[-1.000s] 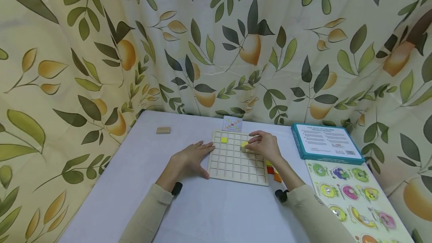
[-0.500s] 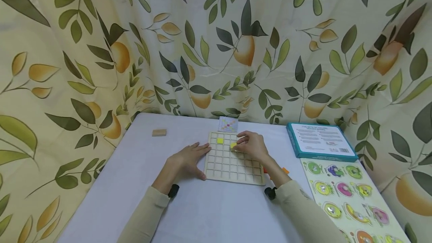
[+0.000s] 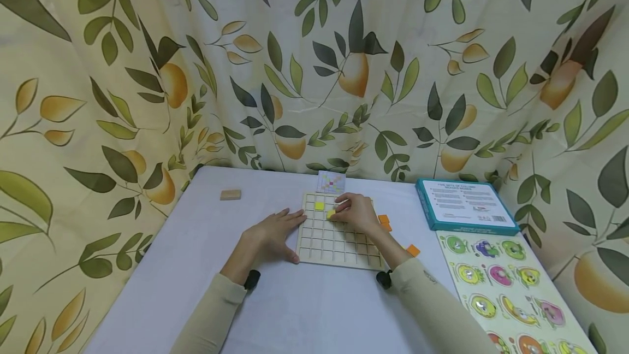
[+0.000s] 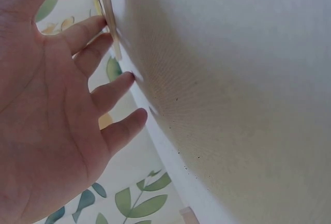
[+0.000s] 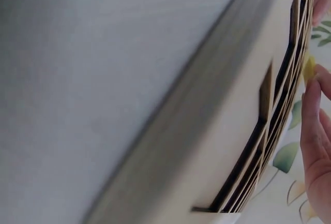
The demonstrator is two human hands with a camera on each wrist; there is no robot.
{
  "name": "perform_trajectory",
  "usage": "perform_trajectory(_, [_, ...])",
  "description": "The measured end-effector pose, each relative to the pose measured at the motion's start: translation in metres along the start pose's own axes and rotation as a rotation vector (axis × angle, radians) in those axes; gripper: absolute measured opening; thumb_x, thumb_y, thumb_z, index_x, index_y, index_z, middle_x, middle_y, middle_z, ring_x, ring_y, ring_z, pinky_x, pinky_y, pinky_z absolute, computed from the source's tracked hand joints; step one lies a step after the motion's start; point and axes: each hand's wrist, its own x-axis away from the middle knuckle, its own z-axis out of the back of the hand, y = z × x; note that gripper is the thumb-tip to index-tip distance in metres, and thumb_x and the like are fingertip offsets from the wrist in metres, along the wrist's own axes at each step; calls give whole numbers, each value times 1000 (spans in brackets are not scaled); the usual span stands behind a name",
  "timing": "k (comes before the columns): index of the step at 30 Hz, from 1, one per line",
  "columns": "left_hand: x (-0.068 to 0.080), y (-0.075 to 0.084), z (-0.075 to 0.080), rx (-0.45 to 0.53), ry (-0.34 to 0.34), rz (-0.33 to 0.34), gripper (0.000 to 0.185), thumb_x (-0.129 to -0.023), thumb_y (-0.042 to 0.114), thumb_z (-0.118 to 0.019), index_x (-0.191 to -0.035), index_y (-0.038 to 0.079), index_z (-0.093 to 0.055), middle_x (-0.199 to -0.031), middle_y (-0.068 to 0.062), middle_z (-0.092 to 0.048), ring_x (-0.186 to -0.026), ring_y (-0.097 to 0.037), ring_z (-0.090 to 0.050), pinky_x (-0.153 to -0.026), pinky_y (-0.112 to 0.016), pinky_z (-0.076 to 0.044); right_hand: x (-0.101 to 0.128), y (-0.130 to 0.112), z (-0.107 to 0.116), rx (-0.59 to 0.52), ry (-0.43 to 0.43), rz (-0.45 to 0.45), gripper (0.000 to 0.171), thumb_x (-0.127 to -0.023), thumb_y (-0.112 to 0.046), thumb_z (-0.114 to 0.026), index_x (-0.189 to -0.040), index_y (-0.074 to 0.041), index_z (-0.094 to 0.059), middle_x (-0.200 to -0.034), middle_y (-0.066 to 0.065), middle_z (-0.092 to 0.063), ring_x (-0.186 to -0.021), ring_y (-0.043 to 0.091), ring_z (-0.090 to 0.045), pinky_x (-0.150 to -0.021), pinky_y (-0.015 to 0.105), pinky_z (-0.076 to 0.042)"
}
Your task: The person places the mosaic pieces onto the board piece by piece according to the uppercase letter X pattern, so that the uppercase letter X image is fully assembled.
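A wooden grid board (image 3: 314, 255) lies on the white-covered table, one yellow square tile (image 3: 319, 206) set in a cell near its top left. My right hand (image 3: 357, 214) pinches a second yellow tile (image 3: 331, 215) between thumb and fingertip, low over the grid, one column right of the first and a row nearer me. In the right wrist view that pinched tile (image 5: 309, 69) shows at the fingertips. My left hand (image 3: 272, 236) rests with spread, straight fingers at the board's left edge. Close up, its fingers (image 4: 124, 81) reach the edge and the tabletop.
Behind the board lies a small pattern card (image 3: 331, 182). Orange tiles (image 3: 384, 222) sit right of the board, partly behind my right arm. A small wooden block (image 3: 230, 195) is at the left. A teal box (image 3: 469, 206) and a fruit picture sheet (image 3: 501, 275) occupy the right side.
My right hand has carried the yellow tile leftward across the grid, towards the placed tile. More orange tiles show behind its forearm. The left hand keeps its place at the board's edge.
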Motion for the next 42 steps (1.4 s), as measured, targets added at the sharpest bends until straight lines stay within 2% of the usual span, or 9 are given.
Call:
perform_trajectory(15, [0, -1, -2, -2, -12, 11, 115, -73, 60, -89, -167, 31, -27, -174, 13, -17, -161, -28, -12, -127, -56, -22, -7, 1, -5, 48, -72, 7, 36, -78, -14, -93, -109, -5, -77, -88, 0, -77, -81, 13, -70, -91, 43, -56])
perform_trajectory(22, [-1, -1, -2, -2, -4, -5, 114, -74, 59, -89, -167, 29, -28, -174, 12, -18, -161, -30, -13, -127, -57, -22, -4, 0, -2, 82, -92, 39, 32, -81, -13, -91, -109, -4, -77, -92, 0, -77, -82, 13, -72, -91, 43, -56])
perform_trajectory(32, [-2, -2, 0, -14, -9, -3, 115, -74, 59, -89, -167, 29, -28, -174, 12, -18, -161, -30, -12, -126, -57, -22, 9, 0, 14, 23, -52, 74, 33, -84, -7, -87, -114, 0, -76, -98, 8, -79, -86, 19, -77, -85, 41, -61])
perform_trajectory(42, [-2, -1, -1, 7, -9, 9, 115, -74, 56, -90, -167, 29, -28, -174, 12, -18, -161, -29, -11, -127, -57, -21, 26, 9, 39, -41, -13, 24, 34, -87, -9, -84, -118, 0, -74, -104, 11, -78, -91, 21, -76, -85, 40, -62])
